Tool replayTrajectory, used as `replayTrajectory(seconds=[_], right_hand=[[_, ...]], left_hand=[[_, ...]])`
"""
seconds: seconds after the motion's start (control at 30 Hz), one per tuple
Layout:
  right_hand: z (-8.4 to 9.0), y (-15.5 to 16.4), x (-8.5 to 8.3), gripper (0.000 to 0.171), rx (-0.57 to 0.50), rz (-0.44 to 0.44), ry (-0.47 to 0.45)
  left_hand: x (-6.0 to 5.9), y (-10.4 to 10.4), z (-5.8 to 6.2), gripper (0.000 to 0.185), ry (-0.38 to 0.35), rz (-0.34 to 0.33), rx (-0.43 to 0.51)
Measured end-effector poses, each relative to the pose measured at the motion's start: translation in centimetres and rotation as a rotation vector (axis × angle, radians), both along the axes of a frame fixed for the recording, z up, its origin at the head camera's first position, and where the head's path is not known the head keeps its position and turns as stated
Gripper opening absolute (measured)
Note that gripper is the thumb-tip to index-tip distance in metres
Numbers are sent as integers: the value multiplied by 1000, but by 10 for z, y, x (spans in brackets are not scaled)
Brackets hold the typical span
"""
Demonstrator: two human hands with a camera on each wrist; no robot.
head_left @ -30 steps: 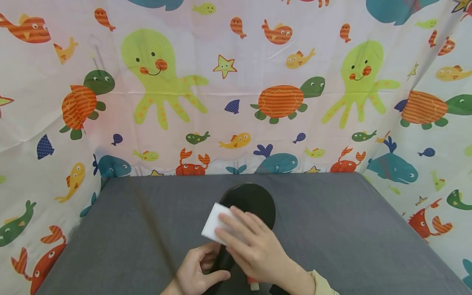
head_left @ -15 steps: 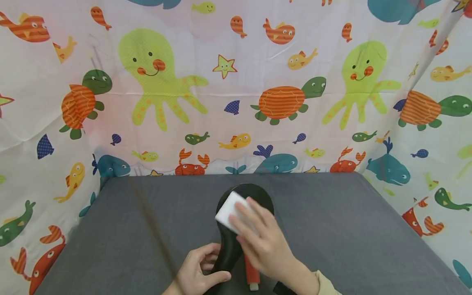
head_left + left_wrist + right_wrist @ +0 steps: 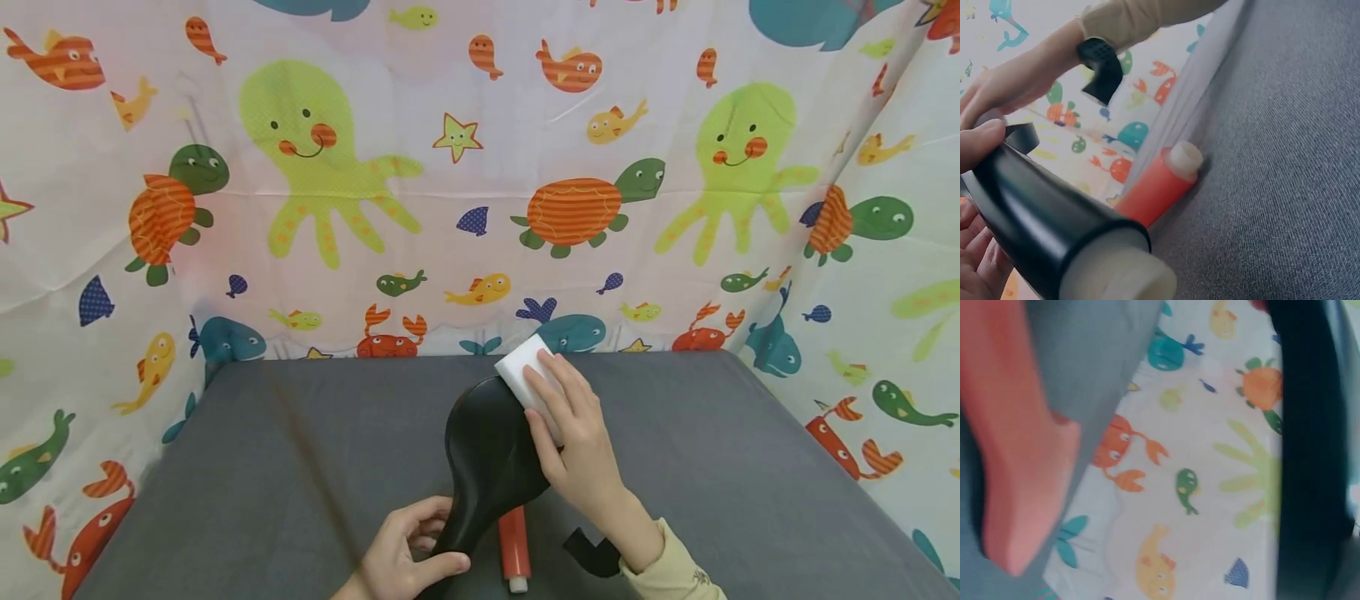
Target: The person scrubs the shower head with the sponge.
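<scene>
My left hand grips the narrow handle of a black paddle-shaped thing. Its broad rounded head is tilted up, off the grey cloth. In the left wrist view the black handle ends in a pale plug, with thumb and fingers around it. My right hand holds a white block sponge at the upper right edge of the black head. The sponge's contact side is hidden. Close by, a red-handled thing with a white end lies on the cloth, partly behind the black head.
Grey cloth covers the table. A printed sea-animal curtain stands behind and along both sides. A loose black strap hangs at my right wrist. In the right wrist view, the red thing widens into an angled end.
My right hand has moved the sponge up and right, along the black head to its far right edge. The black head has turned and tilted up, uncovering more of the red thing. My left hand stays put.
</scene>
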State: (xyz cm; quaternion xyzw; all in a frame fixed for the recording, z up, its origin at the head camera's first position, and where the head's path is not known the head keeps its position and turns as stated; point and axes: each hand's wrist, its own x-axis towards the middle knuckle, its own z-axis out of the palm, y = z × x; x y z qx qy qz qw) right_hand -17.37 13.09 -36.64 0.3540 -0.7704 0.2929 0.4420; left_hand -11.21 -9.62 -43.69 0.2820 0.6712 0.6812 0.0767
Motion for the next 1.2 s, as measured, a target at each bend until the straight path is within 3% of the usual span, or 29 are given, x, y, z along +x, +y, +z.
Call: replayTrajectory(seconds=[0.07,0.17,0.3,0.4,0.5,0.6,0.77,0.83,1.0,1.2], right_hand=[[-6,1,2,41,-17,-3,5],[-18,-5,12,38,11,41,82],[-34,-19,31,33,121,140,199],[-39,-24,40,30,211,213,237],[-33,-21,36,29,233,232,268],[-20,-11,22,32,174,188,249],[0,5,0,37,28,95,83],[2,9,-3,39,1,59,28],[-10,4,6,39,9,46,29],[-37,-17,33,32,171,173,181]], left_hand=[[0,0,1,34,-9,-13,40],[-1,0,0,34,19,-40,126],[-5,1,-5,35,79,-70,244],[-8,1,-7,37,132,-83,283],[-8,1,-6,38,112,-99,288],[-6,1,-4,39,32,-128,297],[-4,0,-4,39,11,-147,243],[-4,-1,-3,38,32,-113,187],[-4,-3,-1,35,60,-4,101],[-6,-3,-4,36,73,-4,220]])
